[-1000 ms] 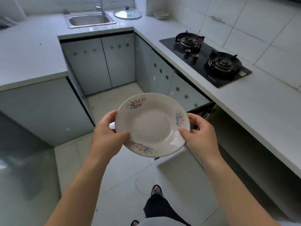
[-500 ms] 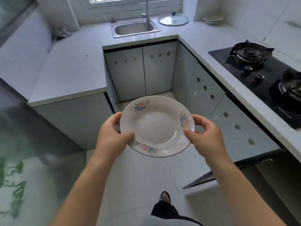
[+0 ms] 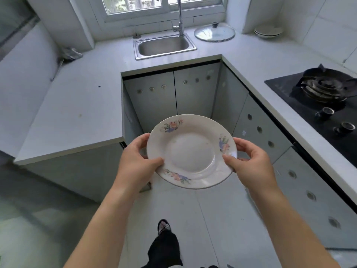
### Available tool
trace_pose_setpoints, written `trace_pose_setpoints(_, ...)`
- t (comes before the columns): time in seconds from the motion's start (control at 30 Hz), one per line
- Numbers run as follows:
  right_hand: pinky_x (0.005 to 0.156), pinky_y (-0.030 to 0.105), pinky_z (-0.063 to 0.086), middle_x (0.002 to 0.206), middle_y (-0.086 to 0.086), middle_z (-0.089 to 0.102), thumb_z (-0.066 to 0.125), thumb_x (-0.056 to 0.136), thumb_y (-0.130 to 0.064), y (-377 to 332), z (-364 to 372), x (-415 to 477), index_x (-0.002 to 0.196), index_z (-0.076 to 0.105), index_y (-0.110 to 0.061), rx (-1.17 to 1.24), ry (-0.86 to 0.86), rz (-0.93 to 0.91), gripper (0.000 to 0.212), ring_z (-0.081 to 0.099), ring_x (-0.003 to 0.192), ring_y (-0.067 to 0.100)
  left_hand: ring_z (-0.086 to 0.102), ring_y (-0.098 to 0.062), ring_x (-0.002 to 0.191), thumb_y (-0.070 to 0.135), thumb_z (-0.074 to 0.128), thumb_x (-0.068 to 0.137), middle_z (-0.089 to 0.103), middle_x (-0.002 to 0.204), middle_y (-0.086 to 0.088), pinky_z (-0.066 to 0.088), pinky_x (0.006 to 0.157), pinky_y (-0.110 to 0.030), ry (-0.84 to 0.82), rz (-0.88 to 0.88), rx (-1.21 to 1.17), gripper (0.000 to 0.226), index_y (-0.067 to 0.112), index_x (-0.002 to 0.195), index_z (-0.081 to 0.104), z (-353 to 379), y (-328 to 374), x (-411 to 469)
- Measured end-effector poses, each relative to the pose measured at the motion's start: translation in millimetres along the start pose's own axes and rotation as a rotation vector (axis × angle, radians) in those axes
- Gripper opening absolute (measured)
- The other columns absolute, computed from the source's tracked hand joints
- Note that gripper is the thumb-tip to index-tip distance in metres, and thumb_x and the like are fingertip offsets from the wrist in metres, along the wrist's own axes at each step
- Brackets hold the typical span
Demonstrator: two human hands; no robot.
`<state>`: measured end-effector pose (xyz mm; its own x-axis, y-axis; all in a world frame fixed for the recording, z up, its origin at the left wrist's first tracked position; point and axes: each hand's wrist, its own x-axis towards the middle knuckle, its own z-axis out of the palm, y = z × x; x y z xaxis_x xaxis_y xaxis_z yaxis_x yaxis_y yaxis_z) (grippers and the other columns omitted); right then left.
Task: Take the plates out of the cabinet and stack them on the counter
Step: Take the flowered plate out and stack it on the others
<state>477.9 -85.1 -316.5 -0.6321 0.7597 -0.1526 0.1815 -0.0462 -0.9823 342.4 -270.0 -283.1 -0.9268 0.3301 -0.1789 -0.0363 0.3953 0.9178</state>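
The only label in sight is a small sticker (image 3: 244, 132) on a cabinet door (image 3: 257, 130) to the right, too small to read. The plate (image 3: 191, 151) is white with three sprigs of pink and blue flowers printed on its rim: one at the far left, one at the right, one at the near left. It is round, so it has no long axis. It faces up and tilts a little, with the near edge lower. Both hands hold it in the air above the floor (image 3: 202, 209), in front of the person and clear of the table (image 3: 77, 105) that wraps around the room. The left hand (image 3: 135, 163) grips the left rim, thumb on top and fingers curled underneath. The right hand (image 3: 251, 163) grips the right rim the same way, its thumb just below the right-hand sprig. Farther off, the table carries a steel sink (image 3: 164, 45) under a tap (image 3: 180, 18), a glass lid (image 3: 214, 32) beside it, a small stack of white dishes (image 3: 268, 32) in the corner, and a black gas stove (image 3: 318, 99) on the right.
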Motion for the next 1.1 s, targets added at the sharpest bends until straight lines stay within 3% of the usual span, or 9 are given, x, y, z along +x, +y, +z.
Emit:
trace_pose_setpoints(0.2, 0.06, 0.021, 0.057, 0.104, -0.005, 0.067, 0.07, 0.077, -0.002, -20.2, 52.0, 108.8, 0.113, 0.062, -0.016, 0.008, 0.035, -0.038, 0.04, 0.069, 0.068, 0.016, 0.066, -0.011, 0.078, -0.007, 0.068, 0.072, 0.06, 0.103, 0.019, 0.056, 0.073, -0.029, -0.013, 0.041, -0.066, 0.07, 0.021, 0.133, 0.049, 6.6, 21.8, 122.8)
trace_pose_setpoints(0.4, 0.07, 0.03, 0.058, 0.101, -0.012, 0.067, 0.072, 0.076, -0.006, -59.6, 91.4, 215.0, 0.117, 0.061, -0.02, -0.03, 0.137, -0.035, 0.045, 0.07, 0.07, 0.017, 0.069, -0.015, 0.079, -0.006, 0.069, 0.071, 0.061, 0.12, 0.005, 0.059, 0.07, -0.035, -0.125, 0.122, -0.054, 0.072, 0.022, 0.134, 0.048, 9.9, 66.8, 251.2)
trace_pose_setpoints(0.47, 0.072, 0.032, 0.058, 0.097, -0.012, 0.068, 0.072, 0.076, -0.007, -70.9, 101.1, 244.0, 0.116, 0.061, -0.022, -0.039, 0.17, -0.044, 0.044, 0.07, 0.075, 0.021, 0.07, -0.013, 0.076, -0.006, 0.068, 0.071, 0.061, 0.12, 0.005, 0.06, 0.066, -0.03, -0.156, 0.169, -0.046, 0.071, 0.022, 0.134, 0.048, 13.8, 83.2, 287.3)
trace_pose_setpoints(0.57, 0.064, 0.023, 0.057, 0.085, -0.014, 0.069, 0.072, 0.076, -0.007, -80.4, 108.9, 278.1, 0.113, 0.062, -0.022, -0.047, 0.208, -0.043, 0.041, 0.07, 0.07, 0.015, 0.067, -0.009, 0.073, -0.005, 0.067, 0.072, 0.06, 0.12, 0.007, 0.05, 0.051, -0.011, -0.175, 0.19, -0.016, 0.069, 0.022, 0.133, 0.049, 24.1, 100.2, 330.0)
trace_pose_setpoints(0.73, 0.051, 0.012, 0.049, 0.08, -0.017, 0.069, 0.072, 0.076, -0.004, -91.8, 99.0, 331.0, 0.108, 0.062, -0.026, -0.009, 0.266, -0.019, 0.04, 0.069, 0.065, 0.006, 0.069, -0.011, 0.077, -0.004, 0.068, 0.073, 0.059, 0.122, 0.008, 0.051, 0.052, -0.013, -0.283, 0.167, -0.048, 0.069, 0.023, 0.133, 0.048, 58.7, 118.6, 388.1)
trace_pose_setpoints(0.83, 0.054, 0.013, 0.051, 0.093, -0.017, 0.067, 0.072, 0.076, -0.002, -97.9, 82.6, 371.3, 0.11, 0.063, -0.024, -0.001, 0.326, -0.025, 0.042, 0.069, 0.065, 0.001, 0.068, -0.009, 0.077, -0.005, 0.066, 0.075, 0.059, 0.121, 0.01, 0.05, 0.051, -0.011, -0.322, 0.16, -0.065, 0.066, 0.023, 0.133, 0.049, 94.8, 137.4, 421.9)
trace_pose_setpoints(0.9, 0.054, 0.012, 0.05, 0.099, -0.014, 0.068, 0.072, 0.075, -0.002, -101.8, 69.4, 402.4, 0.111, 0.065, -0.022, 0.004, 0.363, -0.038, 0.042, 0.069, 0.067, 0.001, 0.068, -0.009, 0.077, -0.003, 0.065, 0.075, 0.061, 0.117, 0.013, 0.052, 0.054, -0.014, -0.355, 0.165, -0.061, 0.064, 0.025, 0.131, 0.051, 121.5, 152.5, 447.3)
trace_pose_setpoints(1.0, 0.059, 0.013, 0.052, 0.1, -0.016, 0.067, 0.072, 0.075, -0.001, -103.3, 50.1, 459.4, 0.109, 0.065, -0.024, 0.022, 0.4, -0.051, 0.041, 0.07, 0.076, 0.008, 0.069, -0.009, 0.079, -0.002, 0.065, 0.073, 0.063, 0.11, 0.015, 0.058, 0.072, -0.028, -0.383, 0.2, -0.042, 0.06, 0.025, 0.125, 0.055, 166.7, 175.6, 496.6)
trace_pose_setpoints(1.1, 0.071, 0.03, 0.057, 0.101, -0.016, 0.067, 0.072, 0.075, -0.003, -106.5, 32.9, 522.9, 0.103, 0.064, -0.03, 0.014, 0.423, -0.037, 0.04, 0.071, 0.076, 0.016, 0.068, -0.011, 0.084, -0.001, 0.065, 0.073, 0.063, 0.114, 0.012, 0.058, 0.078, -0.035, -0.41, 0.207, -0.024, 0.061, 0.024, 0.128, 0.053, 213.3, 201.6, 546.4)
